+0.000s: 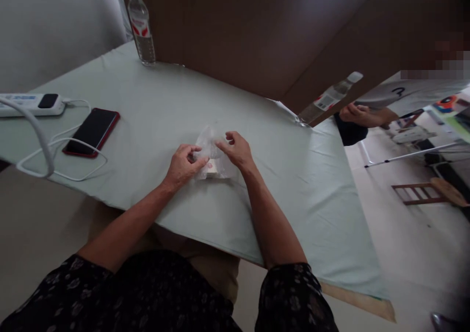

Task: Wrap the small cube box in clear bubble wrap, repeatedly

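Note:
A clear plastic bag [205, 137] lies on the cloth-covered table in front of me. Inside or under its film sits a small pale block-like item [212, 167] with a reddish mark; its exact kind is too small to make out. My left hand [181, 165] rests at the bag's left side, fingers curved and apart, the thumb reaching over the film toward the pale item. On the bag's right side my right hand [238, 151] hovers or lightly touches it, thumb and fingers spread with nothing visible between them.
A dark phone in a red case [92, 132], a white cable [79, 179] and a power strip [49, 105] lie at left. Brown panels [227, 38] stand behind, with water bottles [141, 31] [330, 99] against them. Another person's hand [362, 115] is at right.

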The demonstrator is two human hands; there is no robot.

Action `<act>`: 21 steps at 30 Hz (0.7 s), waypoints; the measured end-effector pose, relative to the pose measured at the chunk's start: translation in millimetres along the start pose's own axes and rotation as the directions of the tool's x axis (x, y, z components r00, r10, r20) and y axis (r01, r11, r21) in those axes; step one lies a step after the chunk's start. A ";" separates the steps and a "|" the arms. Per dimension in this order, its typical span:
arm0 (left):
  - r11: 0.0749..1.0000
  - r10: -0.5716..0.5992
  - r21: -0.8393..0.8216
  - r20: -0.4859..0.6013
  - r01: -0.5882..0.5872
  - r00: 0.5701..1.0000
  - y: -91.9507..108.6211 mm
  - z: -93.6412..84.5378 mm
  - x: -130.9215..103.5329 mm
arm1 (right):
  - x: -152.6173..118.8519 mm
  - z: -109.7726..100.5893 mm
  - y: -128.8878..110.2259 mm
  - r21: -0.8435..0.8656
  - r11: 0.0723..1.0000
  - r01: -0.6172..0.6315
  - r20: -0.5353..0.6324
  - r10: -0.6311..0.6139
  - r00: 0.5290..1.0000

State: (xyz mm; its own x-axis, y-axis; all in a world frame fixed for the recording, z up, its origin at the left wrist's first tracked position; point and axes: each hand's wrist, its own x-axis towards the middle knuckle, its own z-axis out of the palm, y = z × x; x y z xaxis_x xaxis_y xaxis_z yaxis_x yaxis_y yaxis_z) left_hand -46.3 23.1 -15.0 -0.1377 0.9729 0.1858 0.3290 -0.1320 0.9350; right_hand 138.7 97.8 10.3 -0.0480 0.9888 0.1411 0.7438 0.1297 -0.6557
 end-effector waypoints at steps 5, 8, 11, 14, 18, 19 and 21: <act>0.996 0.011 0.088 -0.006 -0.010 1.000 0.8 -0.1 1.5 | 30.4 14.4 -2.8 0.155 0.986 -0.062 -0.074 0.074 0.994; 0.999 -0.027 0.046 -0.002 0.027 1.000 1.3 -2.2 3.6 | 35.2 16.7 11.2 0.453 0.872 -0.183 -0.078 0.243 0.967; 0.994 -0.095 -0.056 -0.036 0.093 0.995 0.1 -5.7 5.6 | 33.0 14.2 24.9 0.556 0.794 -0.246 -0.069 0.339 0.938; 0.969 -0.190 -0.174 -0.082 0.174 0.978 -2.4 -9.4 7.1 | 28.9 9.0 31.0 0.625 0.725 -0.289 -0.026 0.390 0.921; 0.955 -0.214 -0.234 -0.124 0.181 0.969 -3.5 -11.7 7.3 | 20.6 1.8 34.2 0.744 0.567 -0.353 0.144 0.380 0.914; 0.960 -0.199 -0.226 -0.123 0.168 0.972 -3.0 -11.6 7.1 | 18.1 0.7 35.1 0.753 0.552 -0.357 0.174 0.356 0.918; 0.975 -0.170 -0.166 -0.121 0.149 0.978 -1.2 -10.8 6.7 | 12.9 0.0 36.8 0.731 0.591 -0.340 0.183 0.310 0.933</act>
State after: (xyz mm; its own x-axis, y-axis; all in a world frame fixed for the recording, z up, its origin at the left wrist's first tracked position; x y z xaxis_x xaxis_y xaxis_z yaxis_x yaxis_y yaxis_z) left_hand -57.7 27.7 -11.6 -0.3035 0.9510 0.0594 0.1450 -0.0155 0.9893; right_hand 165.4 115.4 -11.9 0.0632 0.9762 -0.2073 -0.0315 -0.2057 -0.9781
